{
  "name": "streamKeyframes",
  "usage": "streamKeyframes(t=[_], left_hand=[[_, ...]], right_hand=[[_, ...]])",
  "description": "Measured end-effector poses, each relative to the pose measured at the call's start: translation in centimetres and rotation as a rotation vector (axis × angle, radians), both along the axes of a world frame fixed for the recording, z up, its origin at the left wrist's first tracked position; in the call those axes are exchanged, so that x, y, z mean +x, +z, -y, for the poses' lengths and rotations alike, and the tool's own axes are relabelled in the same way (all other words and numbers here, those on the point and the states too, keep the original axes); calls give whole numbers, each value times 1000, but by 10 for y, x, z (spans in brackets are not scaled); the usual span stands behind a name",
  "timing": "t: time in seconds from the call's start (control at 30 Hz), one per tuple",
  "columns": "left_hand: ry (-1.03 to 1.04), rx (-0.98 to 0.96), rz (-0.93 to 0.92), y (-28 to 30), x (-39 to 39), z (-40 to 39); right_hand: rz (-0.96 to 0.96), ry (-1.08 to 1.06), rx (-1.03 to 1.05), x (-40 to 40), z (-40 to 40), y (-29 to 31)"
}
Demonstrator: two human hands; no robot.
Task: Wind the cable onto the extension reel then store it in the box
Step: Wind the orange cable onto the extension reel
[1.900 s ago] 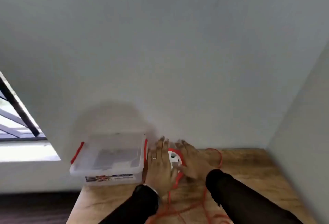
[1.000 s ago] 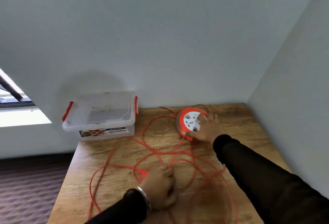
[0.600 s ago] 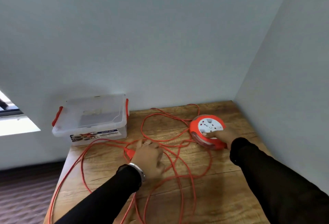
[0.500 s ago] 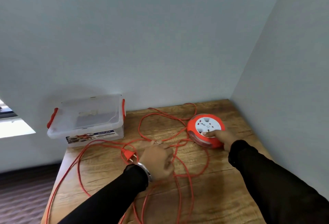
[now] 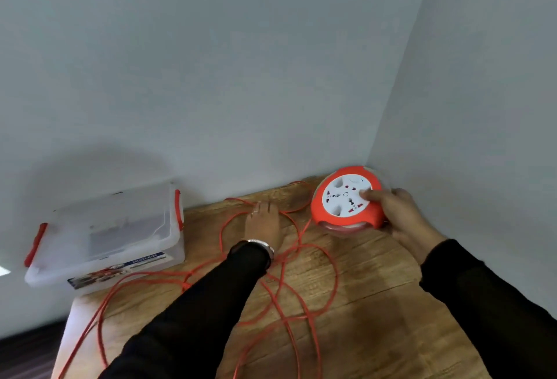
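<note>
The round orange extension reel (image 5: 346, 198) with a white socket face is tilted up near the back right corner of the table. My right hand (image 5: 398, 216) grips its right rim, thumb on the white face. The orange cable (image 5: 301, 282) lies unwound in loose loops across the wooden table. My left hand (image 5: 262, 222) stretches flat over the cable loops near the back wall, fingers extended; whether it pinches a strand I cannot tell. The clear plastic box (image 5: 108, 237) with red latches and its lid on sits at the table's back left.
The wooden table (image 5: 376, 303) stands in a corner, with walls close behind and to the right. Cable loops hang over the table's left front edge (image 5: 87, 327). Dark floor shows beyond the left edge.
My right hand has lifted and tilted the reel toward the back right corner. My left hand has reached forward from mid-table to the cable near the back wall.
</note>
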State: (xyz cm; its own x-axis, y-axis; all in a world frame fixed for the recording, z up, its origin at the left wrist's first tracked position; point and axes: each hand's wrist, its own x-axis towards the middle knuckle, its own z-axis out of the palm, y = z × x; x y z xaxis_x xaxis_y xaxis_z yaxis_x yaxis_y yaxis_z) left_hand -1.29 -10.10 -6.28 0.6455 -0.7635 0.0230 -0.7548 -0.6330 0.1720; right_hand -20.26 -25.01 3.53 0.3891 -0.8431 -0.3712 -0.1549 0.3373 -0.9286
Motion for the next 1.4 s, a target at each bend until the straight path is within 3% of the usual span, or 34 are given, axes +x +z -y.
streamKeyframes(t=[0.13,0.23,0.37,0.43,0.57,0.67,0.73,0.8,0.87,0.93,1.03,1.17,1.23,1.3,1.33,1.4], left_hand=[[49,178,-55,-15,33,25],[-24,213,-59,-18,34,34],[-172,20,76,-16,8,23],[-230,-124,30,-10,-6,4],[-173,-391,-375,7,-17,-47],[-176,-410,-674,22,-35,-80],[-55,-336,-1103,30,-49,-95],[75,-114,-1519,41,-54,-108],[63,146,-1732,53,-50,-122],[-8,278,-1786,65,-39,-136],[91,264,-1541,79,-19,-157],[336,-174,-943,94,13,-183],[386,-184,-650,107,24,-188],[310,-112,-328,118,15,-185],[245,-175,-238,124,-1,-181],[68,-347,-241,128,-48,-173]], right_hand=[[90,-4,49,-24,1,8],[99,-28,80,-41,6,3],[70,-68,82,-55,11,-4],[69,-83,85,-58,10,-7],[102,-93,113,-57,2,-10],[127,-65,122,-49,-7,-8],[150,-45,145,-42,-13,-6],[159,-14,160,-31,-21,-2],[153,15,167,-20,-29,0],[146,51,177,-10,-37,1],[147,78,152,-3,-47,-3],[158,85,183,-4,-59,-7],[152,101,213,-4,-66,-8],[162,112,219,-4,-70,-9],[186,108,219,-4,-71,-9],[245,82,214,-7,-71,-6]])
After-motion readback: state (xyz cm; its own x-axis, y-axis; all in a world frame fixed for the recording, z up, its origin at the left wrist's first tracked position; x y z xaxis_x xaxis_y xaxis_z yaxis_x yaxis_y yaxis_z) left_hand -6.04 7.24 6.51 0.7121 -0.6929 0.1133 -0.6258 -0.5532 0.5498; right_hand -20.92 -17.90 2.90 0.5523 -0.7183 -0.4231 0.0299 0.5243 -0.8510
